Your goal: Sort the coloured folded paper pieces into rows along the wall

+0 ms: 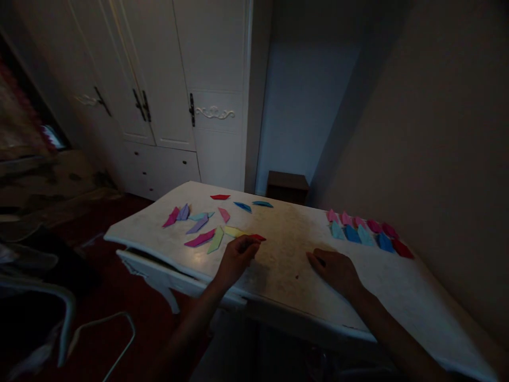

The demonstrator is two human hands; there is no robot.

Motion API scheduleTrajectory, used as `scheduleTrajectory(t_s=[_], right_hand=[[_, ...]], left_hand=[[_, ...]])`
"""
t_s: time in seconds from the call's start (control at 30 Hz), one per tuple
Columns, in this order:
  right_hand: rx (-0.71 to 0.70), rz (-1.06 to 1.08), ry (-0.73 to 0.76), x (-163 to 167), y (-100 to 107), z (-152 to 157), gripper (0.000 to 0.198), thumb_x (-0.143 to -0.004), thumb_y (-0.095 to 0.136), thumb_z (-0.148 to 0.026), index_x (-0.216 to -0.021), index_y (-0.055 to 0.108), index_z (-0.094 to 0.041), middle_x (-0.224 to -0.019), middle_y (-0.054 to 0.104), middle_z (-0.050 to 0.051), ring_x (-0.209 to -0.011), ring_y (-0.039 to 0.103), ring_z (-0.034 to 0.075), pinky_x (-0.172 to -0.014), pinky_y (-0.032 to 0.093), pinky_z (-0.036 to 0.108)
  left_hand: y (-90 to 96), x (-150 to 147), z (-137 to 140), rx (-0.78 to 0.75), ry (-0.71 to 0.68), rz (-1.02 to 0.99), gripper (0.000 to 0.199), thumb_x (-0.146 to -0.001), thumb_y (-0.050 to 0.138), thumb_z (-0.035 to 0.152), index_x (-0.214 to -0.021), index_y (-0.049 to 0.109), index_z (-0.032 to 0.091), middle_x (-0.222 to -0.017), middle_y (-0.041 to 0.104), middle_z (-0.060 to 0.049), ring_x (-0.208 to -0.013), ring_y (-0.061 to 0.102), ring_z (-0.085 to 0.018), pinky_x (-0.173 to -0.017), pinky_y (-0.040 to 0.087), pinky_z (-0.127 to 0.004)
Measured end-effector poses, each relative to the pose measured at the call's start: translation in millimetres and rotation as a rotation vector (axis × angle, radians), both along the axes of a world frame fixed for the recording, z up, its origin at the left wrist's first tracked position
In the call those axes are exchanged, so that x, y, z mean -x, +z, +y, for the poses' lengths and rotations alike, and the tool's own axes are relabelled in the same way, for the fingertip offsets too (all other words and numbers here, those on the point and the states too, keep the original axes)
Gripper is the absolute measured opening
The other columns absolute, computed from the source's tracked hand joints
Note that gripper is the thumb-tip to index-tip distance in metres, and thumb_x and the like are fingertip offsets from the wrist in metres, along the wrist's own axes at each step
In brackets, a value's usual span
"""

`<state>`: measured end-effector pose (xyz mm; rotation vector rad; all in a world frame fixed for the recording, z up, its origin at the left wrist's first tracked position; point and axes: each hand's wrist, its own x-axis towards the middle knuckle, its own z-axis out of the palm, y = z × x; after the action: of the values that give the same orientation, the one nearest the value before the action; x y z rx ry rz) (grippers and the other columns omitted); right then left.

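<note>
My left hand [239, 255] is over the table with its fingers pinched together at a red folded paper piece [259, 237]; the fingers partly cover it. Just beyond lies a yellow folded piece [234, 232], beside a light green one [216, 240] and a magenta one [200, 238]. On the tabletop to the right, my right hand [336, 269] is curled closed, and nothing shows in its fingers. Farther right, several folded paper pieces stand close together in two rows, among them a blue one [352, 234] and a dark red one [402, 248].
More folded pieces, including a red one [220, 197] and a blue one [263, 203], are scattered over the left half of the white table [147, 223]. A drawer [159, 268] stands slightly open at its front. Beyond are a white wardrobe [218, 154] and a brown box-like stand [287, 183].
</note>
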<state>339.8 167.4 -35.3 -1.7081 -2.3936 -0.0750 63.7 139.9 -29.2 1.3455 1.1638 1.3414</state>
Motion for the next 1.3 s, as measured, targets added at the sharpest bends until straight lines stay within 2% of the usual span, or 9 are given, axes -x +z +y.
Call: scheduleTrajectory(t_s=[0.17,0.37,0.5,0.6,0.73,0.9,1.03,1.17,1.3], right_hand=[[0.022,0.041,-0.022,-2.0,-3.2,1.3,0.044,-0.094,0.033,-0.049,-0.072,0.062,-0.025,-0.072,0.069,0.002,-0.069,0.066,0.021,-0.06,0.037,0.029],[0.052,0.096,-0.017,-3.8,-5.3,3.0,0.045,-0.091,0.032,-0.053,-0.068,0.06,-0.026,-0.071,0.069,0.002,-0.07,0.066,0.023,-0.06,0.039,0.031],[0.038,0.129,-0.008,-6.0,-9.8,4.1,0.044,-0.089,0.035,-0.054,-0.066,0.06,-0.027,-0.067,0.067,0.002,-0.068,0.066,0.022,-0.058,0.038,0.03],[0.018,0.126,0.005,-7.7,-11.6,4.2,0.046,-0.089,0.035,-0.056,-0.065,0.06,-0.026,-0.066,0.067,0.003,-0.065,0.065,0.022,-0.057,0.038,0.03],[0.023,0.121,0.015,-8.2,-10.3,3.8,0.046,-0.09,0.035,-0.056,-0.069,0.063,-0.025,-0.072,0.069,0.003,-0.07,0.067,0.023,-0.059,0.04,0.03],[0.028,0.119,0.007,-8.0,-9.5,2.7,0.048,-0.09,0.034,-0.057,-0.069,0.062,-0.025,-0.071,0.069,0.003,-0.07,0.067,0.023,-0.058,0.04,0.03],[0.017,0.143,0.022,-7.6,-8.8,1.6,0.047,-0.09,0.035,-0.057,-0.068,0.062,-0.025,-0.069,0.069,0.003,-0.067,0.066,0.022,-0.057,0.039,0.03],[0.04,0.143,0.009,-6.0,-6.4,0.6,0.047,-0.088,0.036,-0.057,-0.066,0.06,-0.025,-0.065,0.067,0.003,-0.065,0.065,0.022,-0.055,0.037,0.029],[0.063,0.141,-0.006,-5.1,-4.5,-0.1,0.047,-0.088,0.035,-0.058,-0.068,0.061,-0.025,-0.069,0.067,0.003,-0.068,0.066,0.023,-0.056,0.038,0.03]], left_hand=[[-3.9,24.4,-16.2,-0.173,0.147,0.285,0.02,-0.084,0.056,0.034,-0.086,0.066,0.017,-0.071,0.061,-0.002,-0.062,0.051,-0.014,-0.056,0.04,-0.026],[0.2,92.8,-27.5,-0.328,0.406,0.668,0.019,-0.087,0.052,0.028,-0.088,0.068,0.017,-0.085,0.061,-0.006,-0.075,0.057,-0.017,-0.072,0.046,-0.029],[5.8,137.0,-22.3,-0.244,0.412,0.904,0.034,-0.086,0.058,0.038,-0.111,0.067,0.018,-0.105,0.062,-0.011,-0.093,0.059,-0.023,-0.083,0.047,-0.035],[4.7,155.6,-15.8,-0.173,0.287,1.039,0.034,-0.084,0.062,0.042,-0.106,0.071,0.019,-0.099,0.065,-0.01,-0.093,0.059,-0.025,-0.084,0.047,-0.037],[-3.7,160.3,-12.3,-0.186,0.261,1.036,0.02,-0.082,0.065,0.035,-0.092,0.073,0.019,-0.087,0.066,-0.008,-0.082,0.06,-0.021,-0.077,0.049,-0.034],[-10.7,154.9,-17.7,-0.25,0.363,0.927,0.023,-0.083,0.065,0.037,-0.095,0.072,0.019,-0.091,0.067,-0.008,-0.085,0.062,-0.022,-0.078,0.051,-0.035],[-10.1,156.0,-22.3,-0.314,0.399,0.922,0.028,-0.087,0.059,0.039,-0.104,0.07,0.019,-0.093,0.067,-0.008,-0.089,0.062,-0.022,-0.081,0.051,-0.036],[-8.7,156.7,-27.4,-0.433,0.445,0.999,0.026,-0.091,0.055,0.035,-0.106,0.069,0.019,-0.099,0.066,-0.009,-0.094,0.061,-0.022,-0.086,0.052,-0.038],[-7.6,150.4,-33.4,-0.615,0.434,1.081,0.019,-0.094,0.052,0.029,-0.098,0.067,0.019,-0.112,0.063,-0.011,-0.105,0.06,-0.022,-0.091,0.051,-0.038]])
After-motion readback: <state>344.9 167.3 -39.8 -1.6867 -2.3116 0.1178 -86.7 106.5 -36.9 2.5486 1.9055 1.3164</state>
